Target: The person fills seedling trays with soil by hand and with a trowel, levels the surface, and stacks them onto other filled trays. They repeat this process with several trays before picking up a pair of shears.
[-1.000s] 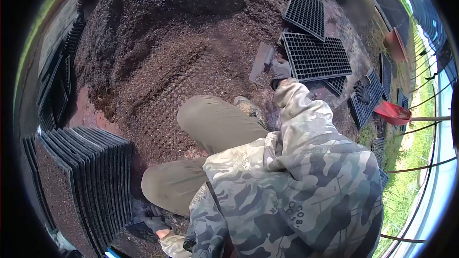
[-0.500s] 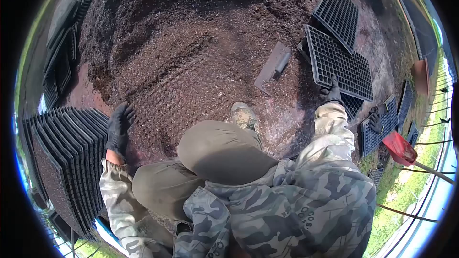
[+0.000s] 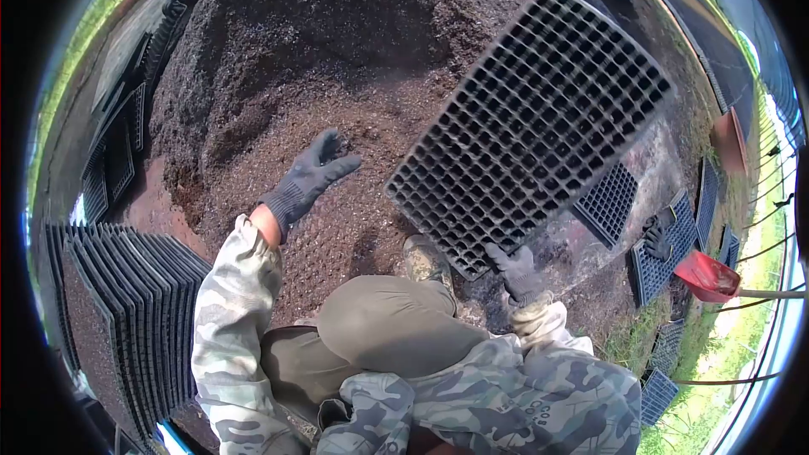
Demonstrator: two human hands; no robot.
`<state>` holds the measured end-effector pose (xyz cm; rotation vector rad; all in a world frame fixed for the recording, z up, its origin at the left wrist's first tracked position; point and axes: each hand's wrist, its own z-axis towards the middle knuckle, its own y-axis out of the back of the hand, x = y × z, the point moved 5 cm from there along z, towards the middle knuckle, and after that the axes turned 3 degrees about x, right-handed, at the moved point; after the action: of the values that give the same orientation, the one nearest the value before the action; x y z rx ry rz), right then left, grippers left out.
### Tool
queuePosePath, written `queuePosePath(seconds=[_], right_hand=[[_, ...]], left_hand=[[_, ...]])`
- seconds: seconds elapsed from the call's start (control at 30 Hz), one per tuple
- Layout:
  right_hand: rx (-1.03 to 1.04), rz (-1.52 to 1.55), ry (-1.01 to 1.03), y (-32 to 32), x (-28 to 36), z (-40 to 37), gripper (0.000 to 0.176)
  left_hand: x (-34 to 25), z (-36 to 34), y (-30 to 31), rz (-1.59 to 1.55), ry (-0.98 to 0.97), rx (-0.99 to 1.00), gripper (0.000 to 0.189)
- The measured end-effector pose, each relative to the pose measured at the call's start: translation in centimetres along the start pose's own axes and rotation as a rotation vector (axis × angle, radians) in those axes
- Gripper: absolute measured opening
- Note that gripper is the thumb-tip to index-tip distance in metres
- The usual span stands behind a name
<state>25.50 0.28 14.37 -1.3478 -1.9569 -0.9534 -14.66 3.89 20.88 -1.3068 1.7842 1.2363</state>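
Note:
A black plug seedling tray point(image 3: 531, 126) with rows of square cells is held up, tilted, in front of me on the right. My right hand point(image 3: 517, 275), in a dark grey glove, grips its near edge with the thumb on top. My left hand point(image 3: 308, 175), gloved too, hovers over the dark growing mix point(image 3: 337, 253) with thumb and fingers spread and nothing in them. The trowel-like tool seen earlier is hidden behind the raised tray.
A tall stack of filled trays point(image 3: 139, 312) stands at my left. Another seedling tray point(image 3: 608, 202) lies on the ground at right. Beyond it are a pair of gloves point(image 3: 657, 234) on a tray and a red scoop point(image 3: 706, 276). A large mound of mix point(image 3: 337, 17) rises ahead.
My right hand has lifted the tray off the right-hand pile and brought it nearer and leftward. My left hand has moved from beside the stack up and right, over the mix.

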Motion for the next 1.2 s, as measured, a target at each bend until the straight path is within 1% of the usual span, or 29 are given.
queuePosePath(seconds=[0.03,0.07,0.13,0.2,0.27,0.33,0.37,0.4,0.43,0.47,0.5,0.53,0.57,0.6,0.67,0.7,0.73,0.77,0.8,0.83,0.87,0.93,0.97,1.0,1.03,1.07,1.13,1.17,1.2], right_hand=[[0.239,0.069,0.114,-1.8,0.6,2.4,0.053],[0.474,0.135,0.236,-3.3,1.6,4.8,0.056],[0.747,0.043,0.219,-7.5,6.9,6.2,0.055],[1.154,0.049,0.162,-12.8,9.0,7.9,0.058],[1.186,-0.246,0.180,-17.7,8.3,10.9,0.067],[1.069,-0.216,0.273,-18.9,11.2,10.1,0.072],[0.939,-0.402,0.273,-18.9,9.0,13.7,0.067],[0.778,-0.638,0.490,-17.9,7.7,16.7,0.057],[0.525,-1.154,0.623,-15.6,7.6,18.7,0.051],[0.322,-1.659,0.642,-13.3,8.6,18.8,0.049],[0.300,-1.913,0.462,-10.8,7.8,21.4,0.069],[0.277,-1.926,0.447,-8.7,6.3,23.4,0.072],[0.222,-1.919,0.551,-5.9,3.4,26.7,0.067],[0.174,-1.910,0.633,-4.1,0.8,28.8,0.061],[0.312,-2.162,0.657,-5.2,2.5,26.4,0.037],[0.427,-2.209,0.631,-6.1,3.5,25.4,0.035],[0.428,-2.031,0.630,-5.6,3.1,25.9,0.034],[0.431,-1.996,0.604,-5.5,3.3,25.4,0.034],[0.439,-1.963,0.588,-5.5,3.4,24.9,0.033],[0.370,-1.840,0.452,-5.0,3.2,25.1,0.029],[0.353,-1.850,0.460,-4.2,3.1,24.7,0.029],[0.182,-1.349,0.264,-1.6,2.1,23.2,0.028],[0.081,-1.099,0.211,-1.7,2.6,21.2,0.029],[-0.011,-0.847,0.157,-1.6,2.8,19.3,0.030],[-0.117,-0.625,0.096,1.1,-2.3,22.6,0.037],[-0.242,-0.661,0.215,2.4,-4.8,23.9,0.041],[-0.372,-0.932,0.159,0.5,-5.6,24.9,0.054],[-0.365,-0.933,0.171,-1.0,-5.5,26.2,0.054],[-0.352,-0.922,0.242,-2.7,-5.0,28.1,0.062]], left_hand=[[0.0,0.1,0.6,0.083,-0.048,-0.077,0.079],[-0.1,-0.4,1.2,0.085,-0.050,-0.082,0.079],[-0.6,-2.0,4.1,-0.232,-0.181,-0.207,0.074],[4.9,-3.0,7.6,-0.509,-0.036,-0.262,0.063],[11.2,-5.8,10.9,-0.670,-0.065,-0.279,0.048],[12.2,-9.7,10.7,-0.813,-0.164,-0.429,0.038],[15.2,-11.7,10.8,-0.848,-0.132,-0.522,0.036],[18.9,-14.1,10.9,-0.888,-0.098,-0.625,0.034],[21.2,-16.2,10.0,-1.023,-0.101,-0.572,0.031],[25.4,-18.5,9.3,-1.142,-0.063,-0.666,0.030],[25.7,-20.0,7.8,-1.114,-0.073,-0.726,0.029],[25.8,-21.2,6.2,-1.087,-0.088,-0.780,0.029],[27.5,-21.8,4.9,-1.189,-0.055,-0.815,0.028],[30.6,-22.9,3.8,-1.312,0.005,-0.876,0.029],[28.8,-22.7,0.8,-1.317,0.024,-0.779,0.031],[29.3,-23.2,-0.1,-0.887,0.029,-0.816,0.033],[29.4,-23.7,-1.0,-0.450,0.002,-0.826,0.034],[30.3,-24.0,-1.7,-0.522,0.013,-0.852,0.036],[29.6,-23.9,-2.3,-0.555,-0.008,-0.856,0.035],[28.2,-24.0,-2.7,-0.557,-0.014,-0.845,0.034],[27.1,-23.7,-3.1,-0.559,-0.024,-0.841,0.033],[28.2,-24.1,-4.1,-1.039,0.027,-0.938,0.031],[27.7,-24.6,-4.0,-0.362,0.082,-0.948,0.035],[29.6,-24.9,-4.3,-0.487,0.048,-1.027,0.042],[28.1,-24.1,-3.9,-0.390,0.095,-0.992,0.045],[26.4,-23.4,-3.6,-0.296,0.151,-0.951,0.048],[25.3,-22.1,-3.0,-0.120,0.194,-0.906,0.048],[25.6,-20.9,-3.4,-0.491,0.136,-0.920,0.048],[26.4,-19.8,-3.7,-0.861,0.069,-0.911,0.048]])
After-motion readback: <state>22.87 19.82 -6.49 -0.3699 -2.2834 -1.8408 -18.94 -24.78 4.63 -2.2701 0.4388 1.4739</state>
